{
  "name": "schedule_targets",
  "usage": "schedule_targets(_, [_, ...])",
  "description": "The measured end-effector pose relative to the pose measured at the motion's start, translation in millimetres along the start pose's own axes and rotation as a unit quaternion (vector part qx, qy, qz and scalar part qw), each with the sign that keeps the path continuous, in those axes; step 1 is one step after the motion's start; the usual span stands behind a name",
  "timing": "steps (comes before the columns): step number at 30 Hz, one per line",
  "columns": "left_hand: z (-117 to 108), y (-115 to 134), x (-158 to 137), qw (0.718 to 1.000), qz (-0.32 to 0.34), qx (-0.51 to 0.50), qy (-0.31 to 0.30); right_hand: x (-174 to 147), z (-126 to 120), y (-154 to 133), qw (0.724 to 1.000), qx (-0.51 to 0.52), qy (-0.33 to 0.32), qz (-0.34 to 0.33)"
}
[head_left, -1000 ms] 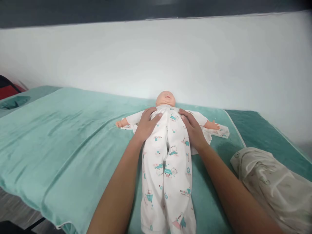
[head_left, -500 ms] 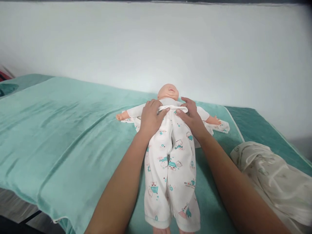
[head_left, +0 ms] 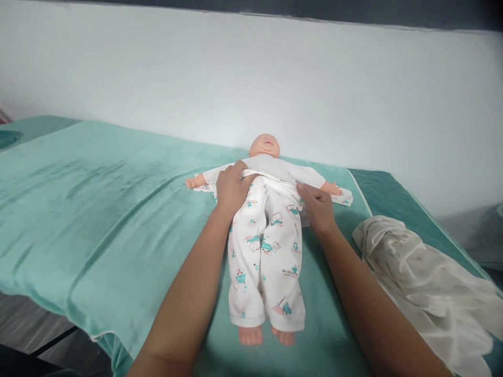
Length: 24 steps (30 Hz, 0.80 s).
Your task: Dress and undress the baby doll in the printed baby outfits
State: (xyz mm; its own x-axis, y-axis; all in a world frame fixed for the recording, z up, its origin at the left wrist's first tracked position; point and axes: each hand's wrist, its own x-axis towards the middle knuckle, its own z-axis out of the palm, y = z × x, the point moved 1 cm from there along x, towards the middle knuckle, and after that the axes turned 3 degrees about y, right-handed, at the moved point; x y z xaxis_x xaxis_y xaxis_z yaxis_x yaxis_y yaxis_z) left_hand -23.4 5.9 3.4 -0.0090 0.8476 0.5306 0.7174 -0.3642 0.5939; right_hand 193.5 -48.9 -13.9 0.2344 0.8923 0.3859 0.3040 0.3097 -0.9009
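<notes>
A baby doll lies on its back, arms spread and feet toward me. White printed pants cover its legs, and a white top covers its chest and arms. My left hand grips the waistband at the doll's waist on the left, thumb over the cloth. On the opposite side my right hand is closed, pinching the edge of the waistband. A printed garment lies spread beneath the doll's arms.
A green blanket covers the bed, with a darker green cover to the right. Crumpled white cloth lies beside my right forearm. A white wall stands behind the bed.
My right hand has moved from the front of the waistband down to the side. The waistband now slants down toward it. The view has shifted, bringing the doll's feet into sight.
</notes>
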Motion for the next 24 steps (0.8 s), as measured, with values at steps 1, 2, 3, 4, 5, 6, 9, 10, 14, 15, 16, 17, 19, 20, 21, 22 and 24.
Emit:
schedule_targets(1, [0, -3, -2, 1.0, -0.012, -0.004, 0.006, 0, -2, 3, 0.999, -0.034, -0.02, 0.02])
schedule_targets(2, [0, -5, -5, 1.0, -0.022, -0.008, 0.011, -1, -3, 6, 0.996, -0.064, -0.043, 0.038])
schedule_targets(3, [-1, -7, -9, 0.999, -0.029, -0.014, 0.015, -1, -4, 8, 0.993, -0.088, -0.065, 0.052])
schedule_targets(4, [-2, -9, -13, 0.999, -0.035, -0.025, 0.016, -1, -5, 9, 0.989, -0.102, -0.084, 0.061])
schedule_targets(5, [-4, -10, -19, 0.998, -0.041, -0.038, 0.015, -2, -6, 10, 0.987, -0.108, -0.1, 0.062])
schedule_targets(6, [-7, -11, -25, 0.997, -0.048, -0.054, 0.012, -2, -7, 10, 0.986, -0.111, -0.113, 0.057])
schedule_targets(9, [-18, -8, -49, 0.991, -0.079, -0.107, -0.006, -4, -12, 11, 0.981, -0.12, -0.152, 0.028])
schedule_targets(10, [-23, -6, -57, 0.988, -0.087, -0.124, -0.016, -5, -14, 11, 0.977, -0.123, -0.171, 0.02])
schedule_targets(14, [-37, -1, -86, 0.977, -0.105, -0.18, -0.048, -10, -23, 16, 0.961, -0.117, -0.251, 0.013])
schedule_targets(15, [-39, -1, -90, 0.974, -0.11, -0.191, -0.053, -11, -25, 16, 0.958, -0.116, -0.26, 0.017])
schedule_targets(16, [-40, -1, -94, 0.971, -0.114, -0.2, -0.059, -12, -26, 17, 0.958, -0.117, -0.262, 0.022])
schedule_targets(17, [-41, -2, -96, 0.969, -0.115, -0.209, -0.066, -14, -26, 16, 0.959, -0.12, -0.257, 0.027])
schedule_targets(19, [-41, -3, -98, 0.964, -0.112, -0.226, -0.079, -18, -25, 13, 0.962, -0.137, -0.236, 0.034])
schedule_targets(20, [-40, -3, -98, 0.962, -0.112, -0.234, -0.084, -20, -24, 10, 0.963, -0.152, -0.22, 0.037])
schedule_targets(21, [-40, -4, -98, 0.959, -0.116, -0.243, -0.09, -23, -22, 7, 0.963, -0.171, -0.204, 0.039])
schedule_targets(22, [-39, -4, -98, 0.955, -0.123, -0.253, -0.097, -26, -21, 3, 0.963, -0.19, -0.187, 0.039])
schedule_targets(24, [-39, -3, -97, 0.946, -0.141, -0.271, -0.11, -31, -16, -3, 0.964, -0.218, -0.15, 0.036])
